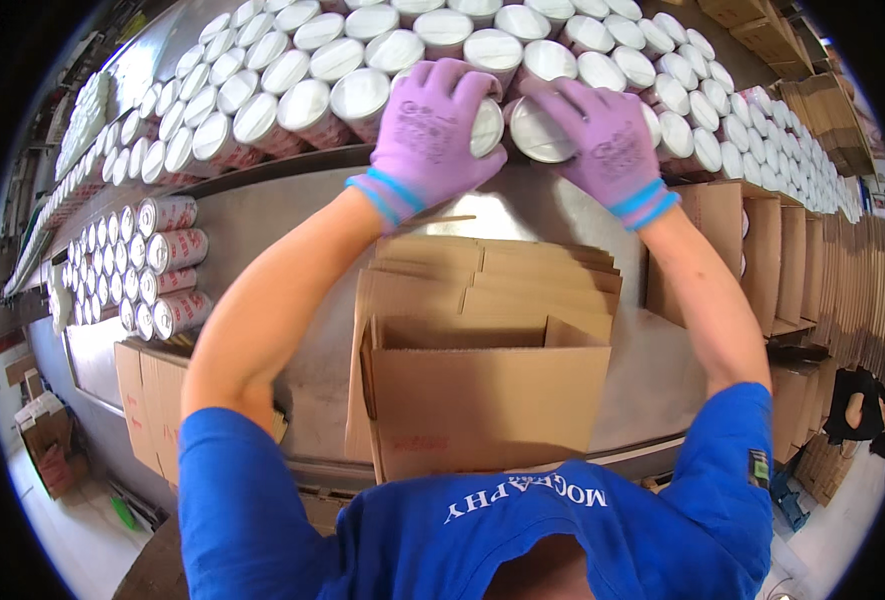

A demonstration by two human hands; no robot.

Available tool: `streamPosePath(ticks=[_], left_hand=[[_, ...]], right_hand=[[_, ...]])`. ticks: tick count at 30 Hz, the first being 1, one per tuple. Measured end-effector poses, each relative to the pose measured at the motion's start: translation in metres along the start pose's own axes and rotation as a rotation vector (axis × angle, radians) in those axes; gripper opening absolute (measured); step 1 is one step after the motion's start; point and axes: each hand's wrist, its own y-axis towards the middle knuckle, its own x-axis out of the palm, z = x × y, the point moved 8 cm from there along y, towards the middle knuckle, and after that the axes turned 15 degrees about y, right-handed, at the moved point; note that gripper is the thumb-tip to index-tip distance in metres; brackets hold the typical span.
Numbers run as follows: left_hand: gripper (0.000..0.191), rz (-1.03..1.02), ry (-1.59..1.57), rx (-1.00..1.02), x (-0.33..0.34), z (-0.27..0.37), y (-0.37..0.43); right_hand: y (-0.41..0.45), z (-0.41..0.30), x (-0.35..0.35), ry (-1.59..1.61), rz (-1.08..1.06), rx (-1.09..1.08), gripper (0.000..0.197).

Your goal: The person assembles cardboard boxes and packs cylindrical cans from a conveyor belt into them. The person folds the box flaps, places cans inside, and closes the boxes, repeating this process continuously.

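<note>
Both my hands wear purple gloves with blue cuffs and reach to the front row of upright cans with white lids. My left hand (435,135) curls around one can (487,129), thumb on its near side. Another can (541,131), slightly tilted, is in the grasp of my right hand (600,142), whose fingers lie over its lid edge. Between my forearms an open cardboard box (487,405) stands before my chest, with several more cartons (540,262) stacked behind it. The box's inside is mostly hidden.
Many more white-lidded cans (442,28) fill the back of the metal table (300,217). Cans lying on their sides (176,251) are stacked at left, above a carton (149,405). Open boxes (757,255) and flattened cardboard (862,300) stand at right, with part of another person (859,405) beyond.
</note>
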Motion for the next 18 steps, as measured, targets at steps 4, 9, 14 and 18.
streamPosePath(ticks=[4,9,14,18], left_hand=[[0.051,-0.231,-0.34,-0.034,-0.059,-0.001,-0.057],[0.053,-1.278,-0.76,-0.122,-0.047,0.026,-0.131],[0.054,-0.91,-0.628,0.264,-0.044,0.03,-0.104],[0.1,-0.123,0.432,-0.007,-0.026,-0.069,-0.018]], right_hand=[[-0.01,-0.086,-0.04,0.397,-0.132,0.082,0.088],[-0.074,-0.139,0.025,1.189,-1.106,0.3,0.069],[-0.034,-0.1,0.048,0.691,-1.098,0.187,0.054],[0.102,-0.009,0.034,-0.028,-0.005,0.165,0.097]])
